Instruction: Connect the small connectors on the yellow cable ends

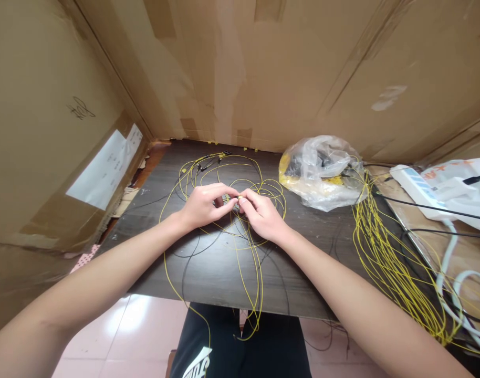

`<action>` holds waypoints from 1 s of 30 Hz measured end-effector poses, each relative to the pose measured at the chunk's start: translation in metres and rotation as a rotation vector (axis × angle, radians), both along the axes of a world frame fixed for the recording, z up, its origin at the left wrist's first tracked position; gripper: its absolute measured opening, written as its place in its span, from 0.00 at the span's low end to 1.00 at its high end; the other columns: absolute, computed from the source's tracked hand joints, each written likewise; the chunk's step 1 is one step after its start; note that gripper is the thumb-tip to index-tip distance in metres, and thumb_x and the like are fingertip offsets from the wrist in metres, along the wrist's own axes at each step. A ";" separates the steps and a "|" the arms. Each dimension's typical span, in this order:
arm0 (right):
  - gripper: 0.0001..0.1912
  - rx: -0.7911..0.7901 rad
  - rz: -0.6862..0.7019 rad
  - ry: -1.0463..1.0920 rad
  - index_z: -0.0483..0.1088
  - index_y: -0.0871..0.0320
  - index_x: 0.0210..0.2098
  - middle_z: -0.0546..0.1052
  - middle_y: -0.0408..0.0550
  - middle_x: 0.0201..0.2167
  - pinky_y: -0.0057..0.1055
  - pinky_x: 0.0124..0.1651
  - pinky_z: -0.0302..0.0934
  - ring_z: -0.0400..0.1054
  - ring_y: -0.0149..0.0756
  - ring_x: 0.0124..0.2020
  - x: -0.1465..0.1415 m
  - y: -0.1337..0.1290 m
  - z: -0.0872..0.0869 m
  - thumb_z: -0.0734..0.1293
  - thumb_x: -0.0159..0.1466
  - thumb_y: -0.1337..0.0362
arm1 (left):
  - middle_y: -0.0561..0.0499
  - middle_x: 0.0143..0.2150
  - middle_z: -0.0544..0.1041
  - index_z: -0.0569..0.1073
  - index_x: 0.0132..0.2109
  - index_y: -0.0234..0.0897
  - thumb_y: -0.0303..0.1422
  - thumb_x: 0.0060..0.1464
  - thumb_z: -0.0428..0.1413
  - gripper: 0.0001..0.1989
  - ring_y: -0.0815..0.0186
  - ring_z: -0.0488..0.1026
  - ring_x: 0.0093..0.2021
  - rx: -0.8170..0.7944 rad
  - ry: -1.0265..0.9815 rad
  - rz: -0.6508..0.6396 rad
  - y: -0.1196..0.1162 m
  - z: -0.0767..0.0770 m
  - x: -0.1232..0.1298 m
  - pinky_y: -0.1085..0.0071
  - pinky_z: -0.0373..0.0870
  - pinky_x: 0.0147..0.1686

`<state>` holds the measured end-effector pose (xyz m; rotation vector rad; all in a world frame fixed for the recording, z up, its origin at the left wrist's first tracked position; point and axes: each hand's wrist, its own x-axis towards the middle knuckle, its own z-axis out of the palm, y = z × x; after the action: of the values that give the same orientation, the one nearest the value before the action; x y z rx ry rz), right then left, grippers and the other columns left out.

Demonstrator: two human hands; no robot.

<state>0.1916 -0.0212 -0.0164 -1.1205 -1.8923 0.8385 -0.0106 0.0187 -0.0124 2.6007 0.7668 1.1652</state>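
Note:
My left hand and my right hand meet fingertip to fingertip over the dark tabletop. Between them is a small yellowish piece, pinched by the thumb and finger of my right hand; my left thumb and forefinger close on the same spot. Loops of thin yellow cable lie around and beneath both hands, some hanging over the front edge. Black cable ends rest just beyond my left hand. What exactly the fingertips grip is too small to make out.
A clear plastic bag with dark and yellow contents sits at the back right. Beside it hangs a thick bundle of yellow cables. A white power strip lies farther right. Cardboard walls enclose the back and left.

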 end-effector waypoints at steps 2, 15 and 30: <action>0.14 -0.012 0.008 0.012 0.63 0.55 0.31 0.69 0.41 0.26 0.31 0.36 0.55 0.63 0.33 0.29 0.000 0.001 0.000 0.56 0.73 0.59 | 0.53 0.33 0.80 0.79 0.44 0.36 0.32 0.65 0.58 0.06 0.73 0.72 0.24 0.000 -0.001 -0.011 0.000 -0.001 0.000 0.75 0.70 0.30; 0.17 -0.236 0.138 0.266 0.61 0.55 0.30 0.66 0.40 0.25 0.30 0.32 0.56 0.59 0.31 0.26 0.000 0.005 -0.003 0.55 0.73 0.53 | 0.49 0.42 0.83 0.78 0.48 0.37 0.31 0.69 0.56 0.07 0.72 0.78 0.32 0.207 0.030 0.021 0.002 -0.004 0.001 0.77 0.74 0.31; 0.13 -0.061 0.010 0.082 0.63 0.55 0.36 0.69 0.42 0.29 0.31 0.37 0.56 0.62 0.34 0.30 -0.002 -0.001 -0.001 0.58 0.72 0.55 | 0.53 0.33 0.80 0.78 0.42 0.35 0.30 0.61 0.60 0.04 0.75 0.70 0.22 -0.195 -0.120 0.014 -0.003 -0.002 0.006 0.78 0.70 0.25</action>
<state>0.1896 -0.0220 -0.0173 -1.0975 -1.8164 0.9394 -0.0047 0.0158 -0.0140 2.3483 0.8301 1.1744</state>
